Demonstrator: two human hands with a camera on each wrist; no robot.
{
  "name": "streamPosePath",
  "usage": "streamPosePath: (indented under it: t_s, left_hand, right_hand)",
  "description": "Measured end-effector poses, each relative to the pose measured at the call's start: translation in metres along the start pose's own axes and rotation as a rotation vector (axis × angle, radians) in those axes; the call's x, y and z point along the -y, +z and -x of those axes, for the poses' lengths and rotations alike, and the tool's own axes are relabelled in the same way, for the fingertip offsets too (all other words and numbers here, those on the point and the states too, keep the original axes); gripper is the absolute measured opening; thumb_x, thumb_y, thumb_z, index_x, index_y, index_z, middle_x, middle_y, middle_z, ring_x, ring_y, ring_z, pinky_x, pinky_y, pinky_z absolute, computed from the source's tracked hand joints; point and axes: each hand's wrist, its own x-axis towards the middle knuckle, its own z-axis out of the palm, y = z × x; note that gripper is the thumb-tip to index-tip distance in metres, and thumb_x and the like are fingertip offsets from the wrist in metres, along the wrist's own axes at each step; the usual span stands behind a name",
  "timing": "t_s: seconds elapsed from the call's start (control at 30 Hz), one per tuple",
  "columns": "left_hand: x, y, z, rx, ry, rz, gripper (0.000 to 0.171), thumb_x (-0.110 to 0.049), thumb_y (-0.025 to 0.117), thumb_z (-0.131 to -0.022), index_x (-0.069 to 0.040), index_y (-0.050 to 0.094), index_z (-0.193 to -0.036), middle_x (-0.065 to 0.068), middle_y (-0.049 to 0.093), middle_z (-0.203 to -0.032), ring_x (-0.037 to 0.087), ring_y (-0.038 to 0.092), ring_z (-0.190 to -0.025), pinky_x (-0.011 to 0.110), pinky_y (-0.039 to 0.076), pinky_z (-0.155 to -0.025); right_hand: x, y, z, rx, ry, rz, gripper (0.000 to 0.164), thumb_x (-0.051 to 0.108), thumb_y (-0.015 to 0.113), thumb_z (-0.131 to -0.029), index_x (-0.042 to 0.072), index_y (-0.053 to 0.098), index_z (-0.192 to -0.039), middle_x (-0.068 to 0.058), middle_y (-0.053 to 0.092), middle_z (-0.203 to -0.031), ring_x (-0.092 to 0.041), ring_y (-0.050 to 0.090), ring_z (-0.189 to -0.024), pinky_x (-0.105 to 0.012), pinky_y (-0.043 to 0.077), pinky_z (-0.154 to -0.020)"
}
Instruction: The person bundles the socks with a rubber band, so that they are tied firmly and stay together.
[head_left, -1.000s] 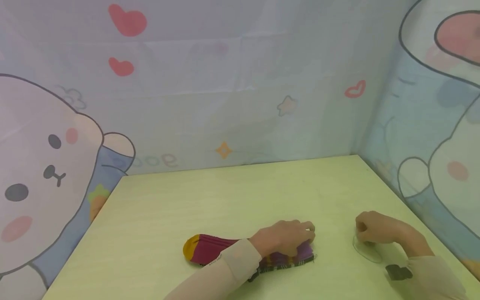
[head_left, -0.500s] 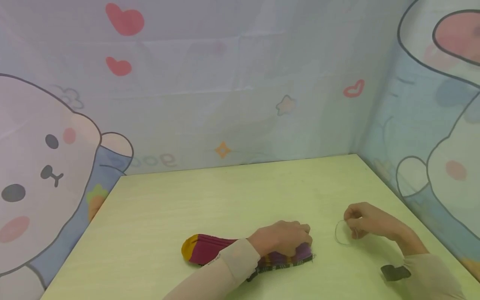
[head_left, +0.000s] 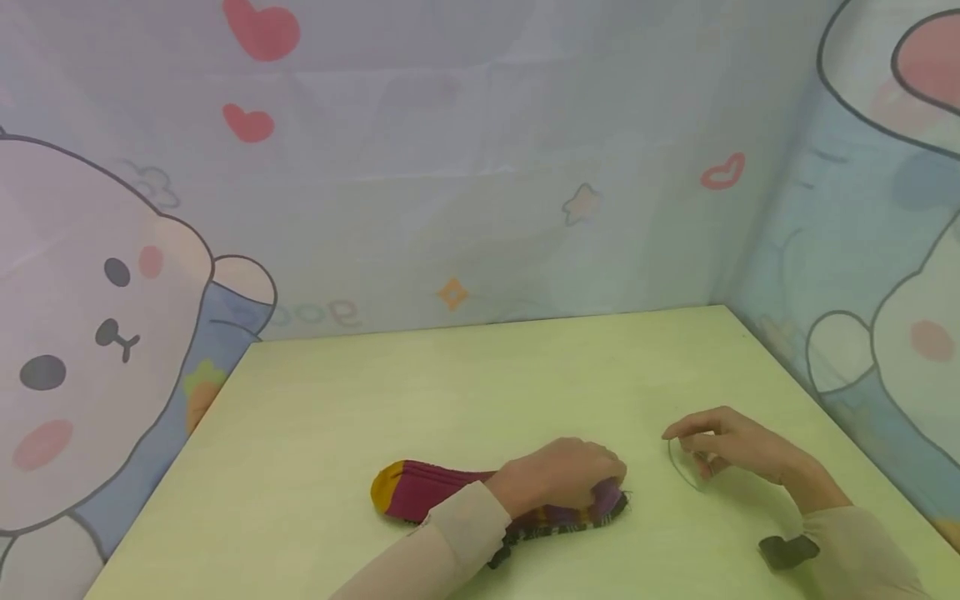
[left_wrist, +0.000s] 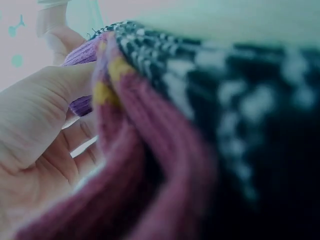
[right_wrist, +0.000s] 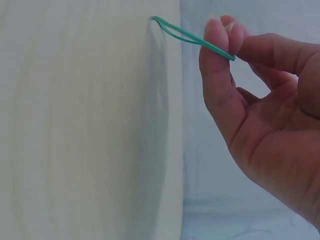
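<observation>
My left hand (head_left: 562, 477) grips the cuff end of a pair of socks (head_left: 431, 492), its thumb on one side of the knit and its fingers on the other. The socks show maroon with a yellow toe, a purple cuff, and a black-and-white patterned layer underneath. Close up in the left wrist view, the maroon knit (left_wrist: 155, 120) bunches beneath the thumb. Off to the right, above the table, my right hand (head_left: 742, 446) holds a thin green rubber band (right_wrist: 182, 34) at the fingertips. That loop hangs toward the socks, apart from them.
A pale yellow-green table (head_left: 450, 392) lies under both hands. Printed fabric walls (head_left: 480, 208) with cartoon animals and hearts stand along its back and sides. A dark strap piece (head_left: 787, 552) sits at the right sleeve.
My right hand has lifted the rubber band off the table and moved left with it, its fingers spreading a little. The left hand stays at the sock cuffs, whose end is now slightly gathered.
</observation>
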Motion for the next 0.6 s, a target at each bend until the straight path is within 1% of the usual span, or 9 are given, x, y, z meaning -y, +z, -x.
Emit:
streamPosePath:
  t_s: [0.1, 0.17, 0.23, 0.3, 0.4, 0.47, 0.53, 0.6]
  left_hand:
    - [0.003, -0.001, 0.005, -0.043, 0.018, -0.008, 0.025, -0.012, 0.077, -0.087, -0.023, 0.065, -0.106, -0.015, 0.06, -0.096, 0.0, 0.052, -0.08, 0.016, 0.043, -0.071]
    - [0.004, -0.002, 0.009, -0.057, 0.024, -0.016, 0.026, -0.011, 0.075, -0.089, -0.021, 0.063, -0.111, -0.012, 0.06, -0.1, 0.001, 0.052, -0.081, 0.016, 0.045, -0.072]
    - [0.004, -0.004, 0.013, -0.067, 0.029, -0.013, 0.029, -0.01, 0.072, -0.091, -0.019, 0.06, -0.116, -0.008, 0.059, -0.105, 0.003, 0.052, -0.08, 0.015, 0.046, -0.073]
    - [0.005, -0.007, 0.018, -0.064, 0.02, -0.008, 0.031, -0.009, 0.069, -0.094, -0.018, 0.056, -0.121, -0.005, 0.056, -0.107, 0.003, 0.051, -0.078, 0.014, 0.046, -0.072]
    - [0.005, -0.01, 0.024, -0.058, 0.002, 0.016, 0.028, -0.007, 0.063, -0.098, -0.016, 0.051, -0.122, -0.003, 0.052, -0.106, 0.004, 0.047, -0.071, 0.013, 0.043, -0.066]
    - [0.006, -0.009, 0.027, -0.056, -0.013, 0.039, 0.025, -0.007, 0.058, -0.101, -0.015, 0.049, -0.123, -0.003, 0.048, -0.105, 0.004, 0.043, -0.065, 0.013, 0.04, -0.06]
    - [0.006, -0.008, 0.03, -0.051, -0.032, 0.071, 0.024, -0.006, 0.056, -0.102, -0.016, 0.048, -0.122, -0.003, 0.045, -0.104, 0.005, 0.041, -0.061, 0.015, 0.038, -0.057]
    - [0.007, -0.006, 0.032, -0.055, -0.041, 0.114, 0.024, -0.004, 0.055, -0.102, -0.015, 0.048, -0.122, -0.002, 0.044, -0.105, 0.005, 0.039, -0.057, 0.015, 0.036, -0.054]
  right_hand:
    - [-0.001, 0.001, -0.002, -0.021, -0.002, -0.008, 0.036, 0.013, 0.052, -0.105, -0.014, 0.057, -0.128, -0.019, 0.061, -0.102, -0.019, 0.061, -0.071, -0.045, 0.057, -0.071]
    - [-0.002, 0.002, -0.002, -0.029, 0.008, -0.022, 0.035, 0.013, 0.052, -0.105, -0.014, 0.058, -0.125, -0.022, 0.059, -0.109, -0.02, 0.062, -0.073, -0.046, 0.057, -0.072]
    - [-0.002, 0.003, -0.003, -0.03, 0.023, -0.051, 0.034, 0.013, 0.05, -0.105, -0.015, 0.056, -0.124, -0.022, 0.058, -0.109, -0.023, 0.063, -0.076, -0.047, 0.057, -0.074]
    - [-0.002, 0.005, -0.003, -0.039, 0.048, -0.087, 0.033, 0.011, 0.048, -0.105, -0.015, 0.054, -0.123, -0.022, 0.055, -0.105, -0.026, 0.064, -0.079, -0.047, 0.057, -0.075]
    - [-0.002, 0.005, -0.003, -0.066, 0.07, -0.129, 0.033, 0.006, 0.043, -0.104, -0.018, 0.048, -0.126, -0.022, 0.057, -0.102, -0.03, 0.065, -0.083, -0.047, 0.057, -0.077]
    - [-0.001, 0.006, -0.003, -0.09, 0.076, -0.146, 0.034, 0.001, 0.04, -0.102, -0.018, 0.044, -0.13, -0.023, 0.054, -0.108, -0.031, 0.065, -0.086, -0.046, 0.057, -0.078]
    - [-0.001, 0.007, -0.003, -0.106, 0.067, -0.159, 0.037, -0.002, 0.037, -0.1, -0.019, 0.041, -0.134, -0.027, 0.05, -0.115, -0.031, 0.065, -0.09, -0.045, 0.057, -0.079]
    - [-0.001, 0.007, -0.003, -0.12, 0.056, -0.173, 0.04, -0.003, 0.037, -0.1, -0.018, 0.038, -0.138, -0.03, 0.042, -0.125, -0.03, 0.064, -0.094, -0.044, 0.057, -0.079]
